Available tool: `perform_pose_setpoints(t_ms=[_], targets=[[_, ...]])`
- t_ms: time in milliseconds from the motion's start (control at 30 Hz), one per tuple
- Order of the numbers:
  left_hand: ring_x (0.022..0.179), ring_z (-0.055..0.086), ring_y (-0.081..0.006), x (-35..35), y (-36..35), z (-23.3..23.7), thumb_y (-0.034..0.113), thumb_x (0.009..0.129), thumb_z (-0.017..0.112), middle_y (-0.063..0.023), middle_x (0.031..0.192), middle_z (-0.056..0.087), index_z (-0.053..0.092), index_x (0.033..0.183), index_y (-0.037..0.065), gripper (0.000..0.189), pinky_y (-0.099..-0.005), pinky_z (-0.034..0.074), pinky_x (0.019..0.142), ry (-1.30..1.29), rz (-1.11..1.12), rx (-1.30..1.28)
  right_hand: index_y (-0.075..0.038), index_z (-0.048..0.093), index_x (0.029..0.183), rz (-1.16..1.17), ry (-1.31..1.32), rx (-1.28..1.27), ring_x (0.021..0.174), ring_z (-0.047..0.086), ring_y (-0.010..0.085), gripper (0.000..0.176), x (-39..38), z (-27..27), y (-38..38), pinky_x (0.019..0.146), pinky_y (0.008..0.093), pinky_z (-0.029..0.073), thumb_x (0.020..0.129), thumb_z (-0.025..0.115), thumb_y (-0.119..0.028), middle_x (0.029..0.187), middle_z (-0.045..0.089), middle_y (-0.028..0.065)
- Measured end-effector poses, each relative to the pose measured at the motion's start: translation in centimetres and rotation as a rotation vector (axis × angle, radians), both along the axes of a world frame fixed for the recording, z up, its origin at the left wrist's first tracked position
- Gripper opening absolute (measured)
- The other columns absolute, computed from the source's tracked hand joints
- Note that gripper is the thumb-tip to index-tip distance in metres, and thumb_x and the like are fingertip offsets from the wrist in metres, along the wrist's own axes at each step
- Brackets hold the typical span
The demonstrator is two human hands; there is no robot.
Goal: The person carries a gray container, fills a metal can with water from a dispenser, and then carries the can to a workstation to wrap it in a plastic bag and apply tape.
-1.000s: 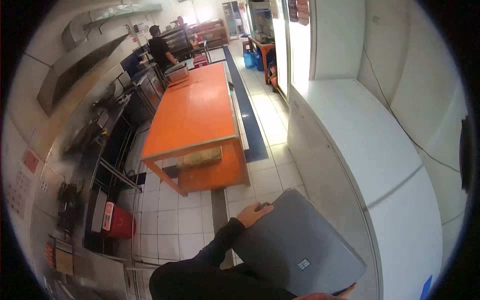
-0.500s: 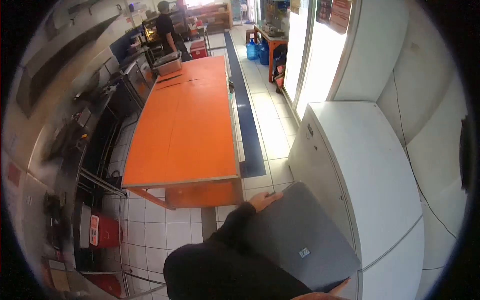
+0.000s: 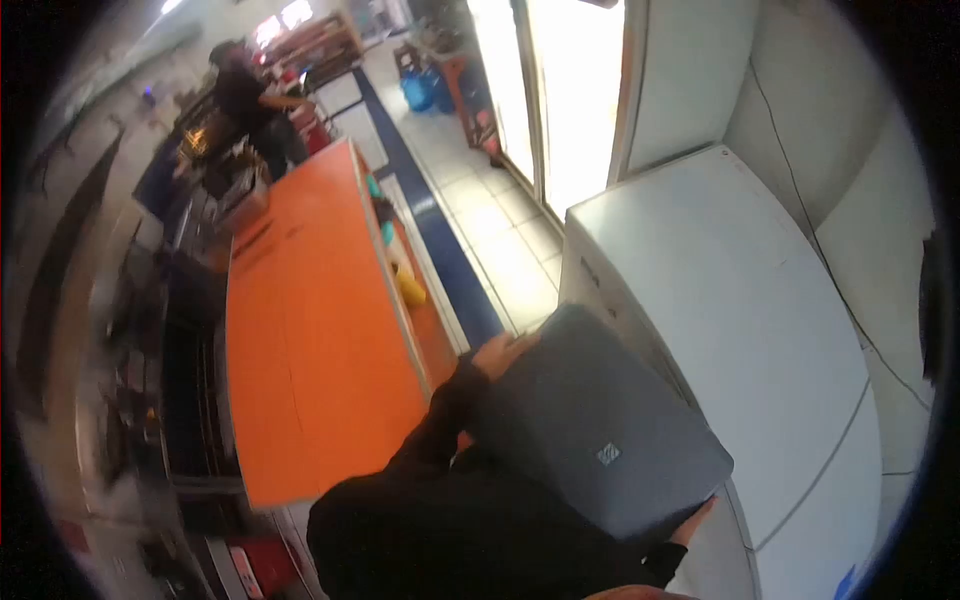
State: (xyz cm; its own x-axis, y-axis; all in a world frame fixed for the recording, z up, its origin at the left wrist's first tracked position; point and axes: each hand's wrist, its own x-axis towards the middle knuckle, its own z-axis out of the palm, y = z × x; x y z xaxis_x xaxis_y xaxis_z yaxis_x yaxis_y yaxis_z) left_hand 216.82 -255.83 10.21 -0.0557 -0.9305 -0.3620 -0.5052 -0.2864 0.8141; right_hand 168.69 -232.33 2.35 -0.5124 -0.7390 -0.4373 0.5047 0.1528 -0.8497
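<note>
A flat grey tray-like panel with a small logo rests against my chest, held between both hands. My left hand grips its far left corner, the black sleeve running back to me. My right hand shows only as fingertips at the panel's near right edge. The panel hangs beside the white chest freezer and just right of the long orange table.
Another person in dark clothes works at the far end of the orange table. Dark kitchen equipment lines the left wall. A blue floor strip runs along the aisle. Blue water jugs stand near bright glass doors.
The view has swung and tilted left, and I have moved closer to the orange table and freezer. The grey panel stays held in both hands.
</note>
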Motion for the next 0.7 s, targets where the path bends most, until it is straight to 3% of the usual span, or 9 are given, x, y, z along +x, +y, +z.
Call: perform_pose_setpoints(t_ms=[33,67,167,267,500,567,600,667,700], targets=[[0.09,0.06,-0.0265,0.4,-2.1,-0.1,0.071,0.082,0.047,-0.0192,0.094,0.063,0.06,0.102,-0.008,0.082,-0.0361,0.045,0.082,-0.019,-0.028,0.005,-0.005,0.028,0.144,0.021,-0.192,-0.037,0.128,0.035,0.0282,0.073,1.2,0.7,-1.3,0.109,0.04,0.024,0.095,0.029,-0.06,0.143,0.036,0.0108],[0.092,0.06,-0.0271,0.8,-2.0,-0.4,0.069,0.083,0.047,-0.0204,0.097,0.062,0.06,0.104,-0.008,0.081,-0.0363,0.044,0.083,0.016,-0.011,0.074,-0.005,0.025,0.146,0.06,-0.153,-0.106,0.13,0.033,0.0285,0.078,0.2,-1.5,-0.7,0.109,0.0397,0.024,0.094,0.029,-0.063,0.145,0.033,0.0115],[0.1,0.059,-0.0296,0.6,-5.2,0.8,0.066,0.086,0.046,-0.0237,0.104,0.062,0.06,0.108,-0.009,0.079,-0.037,0.043,0.087,0.128,-0.013,0.231,-0.004,0.025,0.146,-0.007,-0.037,0.078,0.13,0.033,0.0291,0.08,4.3,5.0,-2.8,0.109,0.04,0.024,0.093,0.028,-0.065,0.145,0.033,0.0133],[0.108,0.057,-0.0324,0.4,-9.8,-2.3,0.071,0.083,0.045,-0.0257,0.11,0.06,0.059,0.111,-0.009,0.085,-0.0379,0.041,0.092,0.017,-0.131,0.126,-0.004,0.026,0.145,-0.086,0.101,0.085,0.13,0.033,0.0294,0.081,1.9,0.6,-2.2,0.109,0.0397,0.024,0.093,0.028,-0.066,0.144,0.033,0.0146],[0.117,0.051,-0.0401,-2.8,-17.8,-7.7,0.086,0.07,0.04,-0.0331,0.124,0.051,0.043,0.126,-0.017,0.117,-0.0392,0.038,0.1,0.135,-0.352,0.325,-0.004,0.029,0.144,-0.208,0.036,0.077,0.129,0.034,0.0291,0.081,4.9,4.5,-2.7,0.109,0.0387,0.024,0.092,0.029,-0.066,0.144,0.034,0.013],[0.117,0.052,-0.0388,-3.0,-19.4,-7.0,0.087,0.068,0.041,-0.0329,0.124,0.051,0.042,0.126,-0.018,0.12,-0.039,0.039,0.099,0.163,-0.371,0.329,-0.003,0.031,0.143,-0.339,-0.374,-0.001,0.126,0.037,0.0291,0.077,5.3,5.7,-2.5,0.109,0.0385,0.025,0.095,0.026,-0.063,0.143,0.037,0.0123],[0.117,0.052,-0.0388,-2.9,-20.2,-7.4,0.087,0.068,0.041,-0.0329,0.124,0.051,0.042,0.126,-0.018,0.12,-0.039,0.039,0.099,0.21,-0.36,0.344,-0.003,0.031,0.143,-0.328,-0.329,0.018,0.126,0.037,0.0291,0.077,5.5,6.4,-3.0,0.109,0.0385,0.025,0.095,0.026,-0.063,0.143,0.037,0.0123],[0.116,0.053,-0.0382,-0.8,-22.1,-8.2,0.089,0.066,0.042,-0.0325,0.122,0.052,0.043,0.125,-0.018,0.121,-0.0387,0.04,0.097,0.262,-0.35,0.465,-0.001,0.033,0.141,-0.098,0.218,0.141,0.124,0.039,0.028,0.072,7.6,6.2,-4.0,0.108,0.0369,0.026,0.097,0.023,-0.058,0.14,0.04,0.0126],[0.116,0.053,-0.0382,0.5,-23.9,-8.1,0.089,0.066,0.042,-0.0325,0.122,0.052,0.043,0.125,-0.018,0.121,-0.0387,0.04,0.097,0.272,-0.347,0.467,-0.001,0.033,0.141,-0.093,0.227,0.144,0.124,0.039,0.028,0.072,7.8,4.5,-5.2,0.108,0.0369,0.026,0.097,0.023,-0.058,0.14,0.04,0.0126]])
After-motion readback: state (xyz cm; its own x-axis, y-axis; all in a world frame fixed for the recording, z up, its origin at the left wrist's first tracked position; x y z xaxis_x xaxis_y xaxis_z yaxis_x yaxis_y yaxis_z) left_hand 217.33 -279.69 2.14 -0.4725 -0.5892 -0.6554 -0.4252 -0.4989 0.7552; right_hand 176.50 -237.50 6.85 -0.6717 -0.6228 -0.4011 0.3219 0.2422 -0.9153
